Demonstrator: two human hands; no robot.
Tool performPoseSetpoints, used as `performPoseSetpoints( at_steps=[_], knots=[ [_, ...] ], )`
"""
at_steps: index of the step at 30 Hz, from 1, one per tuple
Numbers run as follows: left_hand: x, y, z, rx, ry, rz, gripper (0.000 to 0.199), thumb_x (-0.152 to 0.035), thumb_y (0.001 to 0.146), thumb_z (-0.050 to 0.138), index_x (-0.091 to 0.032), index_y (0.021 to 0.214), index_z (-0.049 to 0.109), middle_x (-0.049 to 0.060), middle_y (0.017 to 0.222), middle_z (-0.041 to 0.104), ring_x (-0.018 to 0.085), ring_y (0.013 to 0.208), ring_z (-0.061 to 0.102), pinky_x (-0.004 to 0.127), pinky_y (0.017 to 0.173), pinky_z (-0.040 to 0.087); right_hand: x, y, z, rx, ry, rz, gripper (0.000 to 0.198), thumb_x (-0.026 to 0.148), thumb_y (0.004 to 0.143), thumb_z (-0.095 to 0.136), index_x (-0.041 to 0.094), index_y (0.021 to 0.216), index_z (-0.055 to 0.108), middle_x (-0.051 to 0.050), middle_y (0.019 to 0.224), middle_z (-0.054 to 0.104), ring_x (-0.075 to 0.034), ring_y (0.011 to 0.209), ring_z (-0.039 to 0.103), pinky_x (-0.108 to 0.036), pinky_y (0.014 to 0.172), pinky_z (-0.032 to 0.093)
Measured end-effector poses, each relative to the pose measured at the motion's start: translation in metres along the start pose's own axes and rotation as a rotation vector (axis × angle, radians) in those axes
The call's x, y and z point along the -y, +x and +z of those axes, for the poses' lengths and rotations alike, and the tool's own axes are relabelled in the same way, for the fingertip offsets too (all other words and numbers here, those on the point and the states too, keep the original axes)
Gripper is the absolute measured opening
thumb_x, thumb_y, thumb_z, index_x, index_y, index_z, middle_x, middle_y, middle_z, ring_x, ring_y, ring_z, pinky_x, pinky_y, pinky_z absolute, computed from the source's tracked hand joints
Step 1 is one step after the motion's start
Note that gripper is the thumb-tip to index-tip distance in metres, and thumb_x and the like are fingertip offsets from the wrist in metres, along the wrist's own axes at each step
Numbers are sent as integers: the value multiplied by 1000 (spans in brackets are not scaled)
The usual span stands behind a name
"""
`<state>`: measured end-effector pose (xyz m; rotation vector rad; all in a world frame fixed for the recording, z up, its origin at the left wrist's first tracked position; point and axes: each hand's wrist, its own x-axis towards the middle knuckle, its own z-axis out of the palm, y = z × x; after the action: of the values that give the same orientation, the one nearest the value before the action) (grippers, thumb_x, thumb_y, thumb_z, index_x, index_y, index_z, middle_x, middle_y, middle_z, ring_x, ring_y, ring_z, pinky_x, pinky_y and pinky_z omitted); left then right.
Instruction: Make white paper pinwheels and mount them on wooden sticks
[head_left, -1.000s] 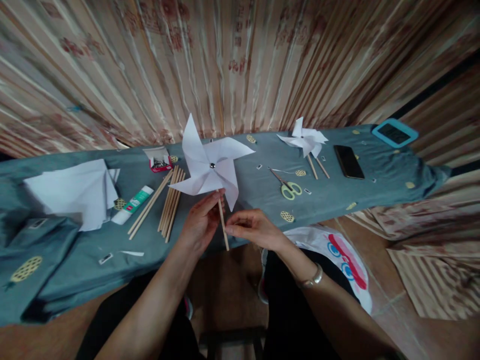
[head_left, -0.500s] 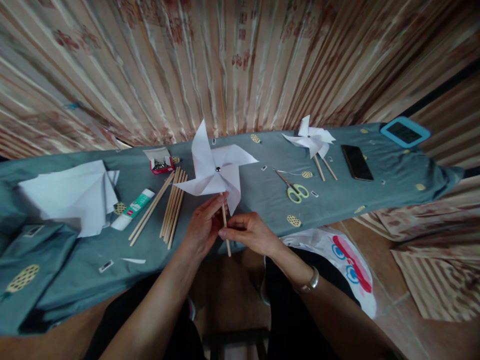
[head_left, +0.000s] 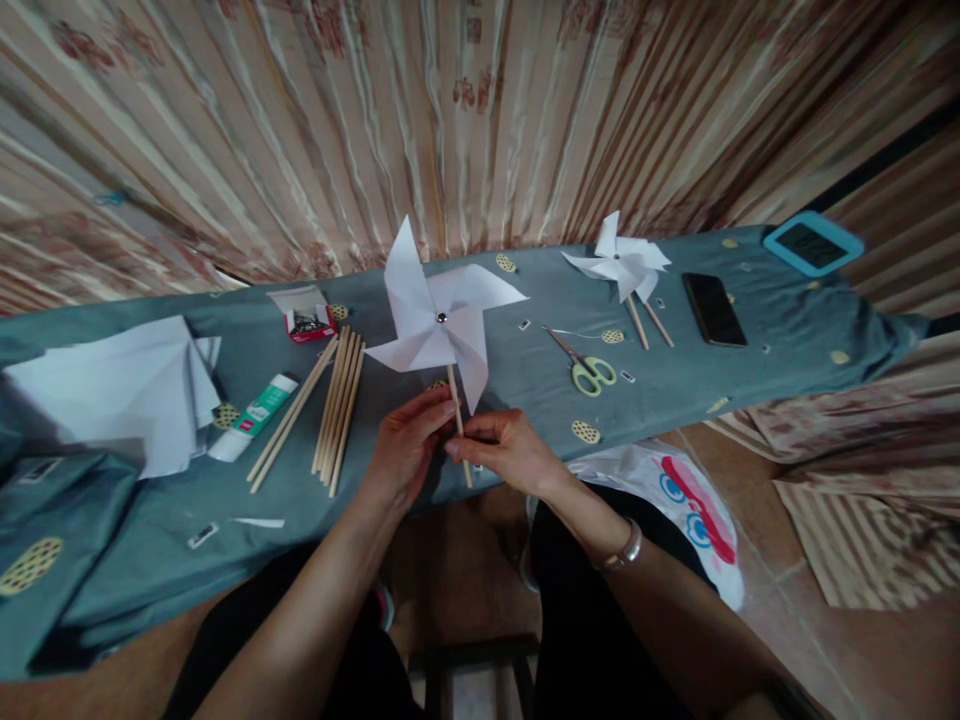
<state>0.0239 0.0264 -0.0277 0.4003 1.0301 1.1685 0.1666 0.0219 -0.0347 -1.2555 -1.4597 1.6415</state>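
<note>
A white paper pinwheel (head_left: 441, 318) with a metal pin at its centre is held up on a thin wooden stick. My left hand (head_left: 409, 440) is closed round the stick just below the paper blades. Lower down, my right hand (head_left: 506, 450) pinches the same stick between thumb and fingers. To the left lie several loose wooden sticks (head_left: 339, 415) and a green and white glue stick (head_left: 255, 418). Scissors (head_left: 585, 368) with light green handles rest to the right. Finished-looking pinwheels (head_left: 622, 262) lie farther back on the right.
A stack of white paper (head_left: 112, 390) lies at the left of the cloth-covered table (head_left: 480, 480). Behind the sticks is a small red box (head_left: 310, 325) of metal pins. A phone (head_left: 714, 310) and a blue-framed device (head_left: 814, 245) are at the right. A curtain (head_left: 375, 120) hangs behind.
Both hands, still on the stick, have shifted slightly up and to the right with the pinwheel. The camera view has also moved a little.
</note>
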Motion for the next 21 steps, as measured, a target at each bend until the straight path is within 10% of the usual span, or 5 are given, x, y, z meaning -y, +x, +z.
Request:
performPoseSetpoints(
  at_steps=[21],
  knots=[
    [5,-1,-4,-13,138,118,29,-26,48,90,-16,73,78,4,72,72,13,69,61,27,75,46,25,18,-23,-315,361,-136,39,51,54,86,22,77,70,1,79,72,-15,74,64,-30,77,52]
  ],
)
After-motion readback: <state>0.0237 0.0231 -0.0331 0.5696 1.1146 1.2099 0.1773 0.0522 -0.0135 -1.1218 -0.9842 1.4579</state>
